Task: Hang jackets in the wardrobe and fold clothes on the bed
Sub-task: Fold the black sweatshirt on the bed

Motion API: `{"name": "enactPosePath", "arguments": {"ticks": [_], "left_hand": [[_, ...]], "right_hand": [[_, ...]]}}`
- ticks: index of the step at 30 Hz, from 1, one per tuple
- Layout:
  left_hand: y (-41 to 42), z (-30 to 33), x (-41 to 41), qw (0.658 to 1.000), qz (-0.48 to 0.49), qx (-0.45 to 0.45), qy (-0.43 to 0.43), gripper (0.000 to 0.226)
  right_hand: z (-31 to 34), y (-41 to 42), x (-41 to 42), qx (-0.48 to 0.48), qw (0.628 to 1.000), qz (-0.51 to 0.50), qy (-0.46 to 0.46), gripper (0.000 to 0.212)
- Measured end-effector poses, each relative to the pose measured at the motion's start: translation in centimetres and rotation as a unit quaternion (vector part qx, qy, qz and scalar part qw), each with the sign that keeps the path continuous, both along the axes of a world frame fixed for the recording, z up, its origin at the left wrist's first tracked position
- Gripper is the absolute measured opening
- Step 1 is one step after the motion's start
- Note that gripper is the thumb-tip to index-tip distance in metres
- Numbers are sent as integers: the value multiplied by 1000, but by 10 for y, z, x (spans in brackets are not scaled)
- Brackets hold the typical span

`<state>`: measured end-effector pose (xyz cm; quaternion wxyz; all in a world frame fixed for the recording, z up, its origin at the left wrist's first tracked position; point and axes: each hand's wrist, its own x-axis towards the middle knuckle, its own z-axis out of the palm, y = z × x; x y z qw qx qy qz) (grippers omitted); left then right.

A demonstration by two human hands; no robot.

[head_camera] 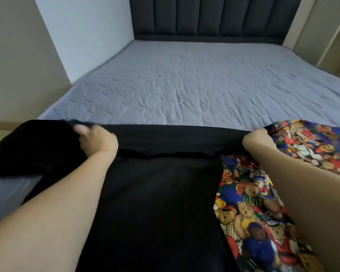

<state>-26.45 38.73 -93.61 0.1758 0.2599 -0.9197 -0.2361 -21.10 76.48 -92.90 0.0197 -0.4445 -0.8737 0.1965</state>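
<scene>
A black garment [157, 183] lies spread over the near end of the bed [185, 89], its top edge pulled taut between both hands. My left hand [95, 140] grips the upper left part of the black cloth, where a sleeve trails off to the left. My right hand [256, 141] grips the upper right corner; its fingers are mostly hidden behind the cloth. A garment printed with teddy bears [251, 209] lies to the right, partly under my right forearm and the black garment.
The bed has a wrinkled grey sheet and a dark padded headboard [206, 16] at the far end. A wall [14, 55] runs close along the bed's left side. Pale furniture [330, 36] stands at the far right.
</scene>
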Motion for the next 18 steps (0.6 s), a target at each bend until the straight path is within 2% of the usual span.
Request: {"name": "enactPosePath", "arguments": {"ticks": [2, 3, 5, 7, 10, 13, 18], "left_hand": [[-3, -8, 14, 981, -13, -148, -122, 42], [-1, -5, 15, 966, -30, -213, -142, 49], [12, 3, 8, 952, -79, -271, -119, 64], [30, 1, -2, 947, -166, -253, -107, 73], [52, -27, -7, 929, -258, -176, -197, 75], [39, -45, -17, 926, -257, -201, -191, 79], [-37, -33, -20, 931, -207, -214, -210, 85]], "right_hand": [[-5, -10, 13, 98, 994, 16, -49, 53], [-5, -15, 10, 153, 986, 39, -46, 54], [1, -30, -4, 217, 971, 102, 5, 58], [-2, -54, -17, 186, 963, 190, 39, 65], [-41, -87, -18, 107, 956, 272, -12, 74], [-60, -72, -24, 121, 957, 263, -28, 79], [-53, -49, -17, 111, 970, 209, -51, 92]]}}
